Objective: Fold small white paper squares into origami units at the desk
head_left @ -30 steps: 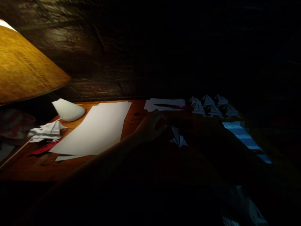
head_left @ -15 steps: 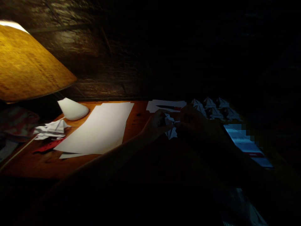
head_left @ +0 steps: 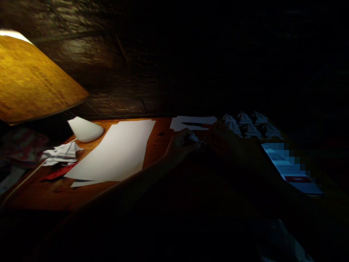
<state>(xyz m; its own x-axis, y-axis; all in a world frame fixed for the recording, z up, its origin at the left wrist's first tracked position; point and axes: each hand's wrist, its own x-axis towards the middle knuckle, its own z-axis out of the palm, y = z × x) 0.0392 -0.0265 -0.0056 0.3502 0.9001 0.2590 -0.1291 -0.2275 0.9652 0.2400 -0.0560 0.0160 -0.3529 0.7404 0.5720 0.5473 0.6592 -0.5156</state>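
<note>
A small folded paper piece (head_left: 194,137) is held in front of me, mostly hidden by fingers and shadow. My left hand (head_left: 180,144) is closed on its left side, thumb and fingers pinching it. From the right, my right hand (head_left: 222,140) reaches the same paper with its fingers bent together at the paper's edge; deep shadow blurs the detail. Just behind the hands, a knife (head_left: 195,124) with a dark blade and reddish handle lies on small white sheets (head_left: 178,121). Several folded paper figures (head_left: 249,128) stand in two rows beyond my right hand.
Large white sheets (head_left: 114,153) cover the table's left part. Beside them are a crumpled-looking folded paper (head_left: 62,153), a red flat object (head_left: 60,171) and a lamp base (head_left: 85,129) under a yellow shade (head_left: 35,76). A lit phone (head_left: 290,169) lies at right.
The folded paper's pointed lower part, visible before below the fingers, is now out of sight, and less paper shows between my hands. The view has shifted slightly.
</note>
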